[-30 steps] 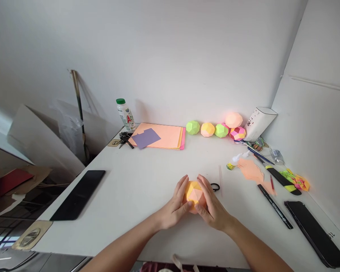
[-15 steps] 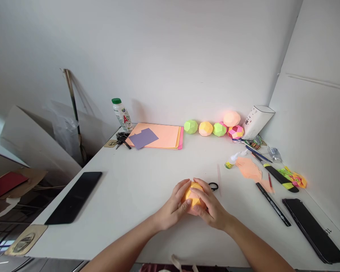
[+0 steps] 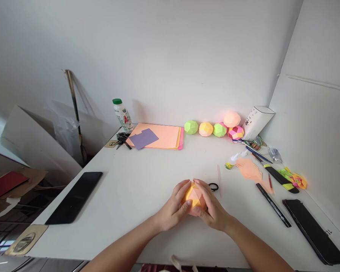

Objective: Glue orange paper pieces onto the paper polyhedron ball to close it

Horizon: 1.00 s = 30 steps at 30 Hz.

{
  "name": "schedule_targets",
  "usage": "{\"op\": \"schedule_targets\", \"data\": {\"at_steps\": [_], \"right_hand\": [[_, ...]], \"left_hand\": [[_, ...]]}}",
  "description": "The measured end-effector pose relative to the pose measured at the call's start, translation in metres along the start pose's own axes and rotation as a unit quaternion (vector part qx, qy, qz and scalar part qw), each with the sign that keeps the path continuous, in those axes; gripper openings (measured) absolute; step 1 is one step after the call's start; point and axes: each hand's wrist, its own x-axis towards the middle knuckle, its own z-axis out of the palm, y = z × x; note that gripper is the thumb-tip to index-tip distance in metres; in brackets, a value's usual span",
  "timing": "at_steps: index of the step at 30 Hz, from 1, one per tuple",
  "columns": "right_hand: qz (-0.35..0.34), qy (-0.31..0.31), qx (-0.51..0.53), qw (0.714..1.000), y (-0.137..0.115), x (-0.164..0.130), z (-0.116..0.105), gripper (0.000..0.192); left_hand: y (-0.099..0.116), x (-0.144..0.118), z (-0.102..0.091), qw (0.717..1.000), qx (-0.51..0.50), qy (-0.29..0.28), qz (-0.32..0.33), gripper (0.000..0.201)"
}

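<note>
Between my two hands is a faceted paper ball (image 3: 195, 194) in orange and peach, held low over the front middle of the table. My left hand (image 3: 175, 207) is wrapped round its left side, thumb on the near face. Round the right side curls my right hand (image 3: 213, 207), its fingers over the far edge and its thumb near the bottom. Palms and fingers hide parts of the ball's sides. Just beyond my right fingers lies a pair of scissors (image 3: 214, 187), with only a black handle loop showing.
Along the wall stand several finished paper balls (image 3: 206, 129), beside stacked coloured sheets (image 3: 164, 136). A glue bottle (image 3: 230, 163), paper scraps (image 3: 248, 169), a box cutter (image 3: 280, 177), a black marker (image 3: 273, 204) and a black phone case (image 3: 314, 231) lie rightward; a dark phone (image 3: 75, 197) lies left.
My right fingers have drawn back off the front of the paper ball toward its right side, so more of its peach face shows. Both hands stay in place around it.
</note>
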Motion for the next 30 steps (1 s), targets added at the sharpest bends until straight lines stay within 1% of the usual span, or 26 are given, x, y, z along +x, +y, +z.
{"op": "schedule_targets", "data": {"at_steps": [4,8,11,19,30], "right_hand": [[0.006,0.001,0.011,1.0,0.0034,-0.0023,0.0026,0.061],[0.035,-0.001,-0.002,0.999,0.0051,-0.0057,0.0067,0.072],[0.051,0.0,-0.005,0.999,0.004,-0.0061,0.0086,0.074],[0.034,0.012,-0.01,0.999,0.0025,-0.0038,0.0082,0.072],[0.031,0.009,-0.01,0.999,0.0037,-0.0044,0.0086,0.072]], "left_hand": [[-0.0024,-0.0003,0.0005,1.0,0.016,0.016,0.017,0.053],[-0.0044,-0.0008,0.0006,0.999,0.032,0.034,0.013,0.051],[-0.0036,-0.0006,0.0005,0.998,0.041,0.043,0.017,0.05],[-0.0024,0.0004,0.001,0.996,0.051,0.058,0.033,0.049],[-0.0018,0.0006,0.0005,0.997,0.052,0.052,0.036,0.048]]}}
